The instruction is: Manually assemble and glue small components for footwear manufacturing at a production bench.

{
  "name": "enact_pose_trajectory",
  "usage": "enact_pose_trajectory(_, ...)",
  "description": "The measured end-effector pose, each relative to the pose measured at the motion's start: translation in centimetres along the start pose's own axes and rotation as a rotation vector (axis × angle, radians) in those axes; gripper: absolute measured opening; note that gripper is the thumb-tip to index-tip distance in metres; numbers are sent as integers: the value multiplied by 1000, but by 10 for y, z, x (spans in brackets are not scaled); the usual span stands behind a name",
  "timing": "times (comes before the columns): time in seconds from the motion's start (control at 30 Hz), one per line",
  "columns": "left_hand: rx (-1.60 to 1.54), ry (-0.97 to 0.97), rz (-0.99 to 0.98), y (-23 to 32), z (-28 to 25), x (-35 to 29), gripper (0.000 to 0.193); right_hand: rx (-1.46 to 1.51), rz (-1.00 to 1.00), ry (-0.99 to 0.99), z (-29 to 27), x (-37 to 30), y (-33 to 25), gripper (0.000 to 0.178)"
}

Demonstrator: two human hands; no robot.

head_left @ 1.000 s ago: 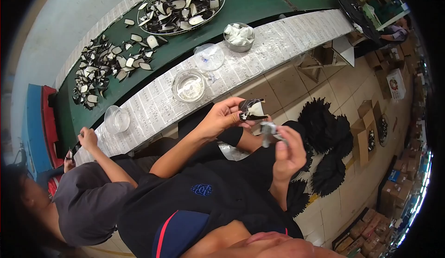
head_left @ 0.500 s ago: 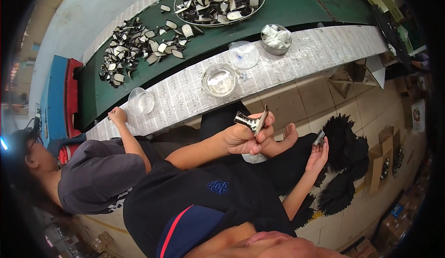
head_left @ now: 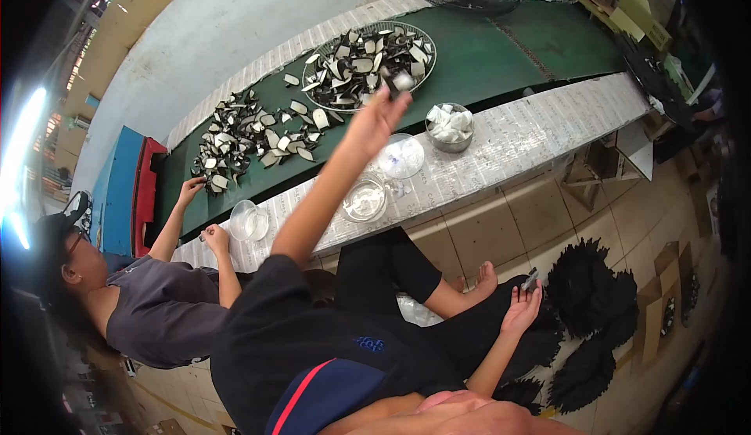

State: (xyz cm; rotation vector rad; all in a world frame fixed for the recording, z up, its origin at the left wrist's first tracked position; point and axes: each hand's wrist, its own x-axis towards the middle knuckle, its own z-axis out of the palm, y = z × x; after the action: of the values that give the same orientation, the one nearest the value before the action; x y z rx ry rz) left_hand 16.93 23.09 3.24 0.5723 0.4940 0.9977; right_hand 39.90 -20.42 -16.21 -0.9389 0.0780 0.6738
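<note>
My left hand [head_left: 374, 120] is stretched out over the near rim of a round wire basket [head_left: 432, 66]. At its fingertips is a curved black-and-white piece [head_left: 402, 81], smeared by motion. Similar pieces [head_left: 362, 65] fill the basket in a heap. Low on the right, my right hand [head_left: 522, 307] rests palm up by my leg, its fingers curled round a small grey metal tool [head_left: 530, 279]. The exact kind of tool is too small to make out.
More loose pieces [head_left: 270, 139] lie on the green belt [head_left: 469, 52]. The wrapped ledge holds a bowl of white wads [head_left: 450, 128], a glass dish [head_left: 365, 200] and plastic tubs [head_left: 250, 222]. A co-worker [head_left: 168, 294] sits at left. Black fringed bundles [head_left: 591, 294] lie on the floor.
My left hand has swung up and away from in front of my chest to the basket with the piece. My right hand still holds the tool. The co-worker's other hand now reaches the loose pieces.
</note>
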Motion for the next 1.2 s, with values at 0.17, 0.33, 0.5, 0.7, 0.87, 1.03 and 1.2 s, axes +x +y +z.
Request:
enact_pose_trajectory(0.17, 395, 136, 291, 89, -48, 99, 43, 9, 16, -47, 15, 5, 5, 34)
enact_pose_trajectory(0.33, 602, 18, 311, 66, -38, 0, 42, -47, -24, 47, 14, 0, 0, 32)
enact_pose_trajectory(0.5, 762, 324, 349, 18, -97, -174, 37, -368, -37, -59, 36, 8, 23, 30)
enact_pose_trajectory(0.7, 823, 543, 326, -3, -207, -238, 38, -672, -191, -746, 228, -37, 45, 22)
enact_pose_trajectory(0.87, 762, 552, 412, -12, -234, -239, 38, -1075, -751, -1259, 343, -82, 71, 16)
enact_pose_trajectory(1.03, 606, 457, 375, -7, -245, -242, 39, -1176, -758, -1359, 362, -82, 113, 19)
enact_pose_trajectory(1.2, 657, 441, 418, -5, -247, -244, 39, -1281, -729, -1384, 365, -90, 136, 19)
